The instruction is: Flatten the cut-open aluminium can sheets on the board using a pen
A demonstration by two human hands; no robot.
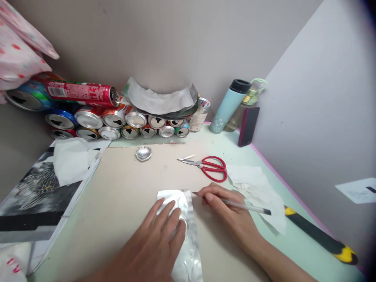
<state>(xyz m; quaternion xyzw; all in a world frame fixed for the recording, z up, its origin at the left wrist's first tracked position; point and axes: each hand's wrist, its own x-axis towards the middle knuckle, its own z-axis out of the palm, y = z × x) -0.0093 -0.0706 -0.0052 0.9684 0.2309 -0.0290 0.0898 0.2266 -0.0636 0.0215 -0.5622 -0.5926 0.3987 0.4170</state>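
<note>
My left hand [160, 239] lies with its fingers spread on a shiny silver metal sheet [192, 250], pressing it against the beige board [123, 188]. Between the fingers of my right hand [225, 205] is a clear-barrelled pen [249, 206], its tip close to the sheet's upper right corner. Beyond my right hand rest red-handled scissors [214, 168], blades pointing left, with a thin silver sliver beside them. A small round can end piece [143, 154] sits farther off on the board.
Drink cans [108, 117] lie stacked along the wall, with curved metal sheets [161, 100] on top. A blue tumbler [229, 107] and a phone [248, 126] stand at the back right. Crumpled white tissue [261, 188] and a black-yellow handle [320, 233] lie right; a printed picture [38, 188] is left.
</note>
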